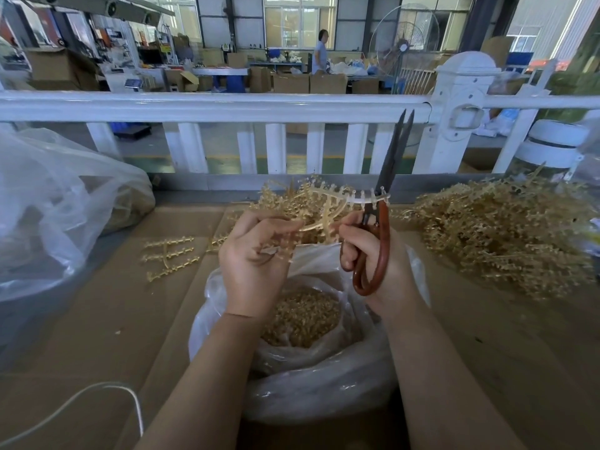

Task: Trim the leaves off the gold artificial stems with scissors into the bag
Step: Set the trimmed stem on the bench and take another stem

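Note:
My left hand [256,254] pinches a gold artificial stem [331,206] above the open clear plastic bag [324,378], which holds a heap of cut gold leaves [302,323]. My right hand [367,254] grips scissors [386,203] with red-brown handles and dark blades pointing up and away, nearly closed. The stem's far branch lies across the scissors near the pivot. The right hand's fingertips also touch the stem's base.
A big pile of gold stems [506,235] lies at the right, another [285,199] behind my hands. Trimmed stems [168,258] lie at the left on the cardboard-covered table [113,319]. A large clear bag [55,206] stands far left. A white fence [227,108] runs behind.

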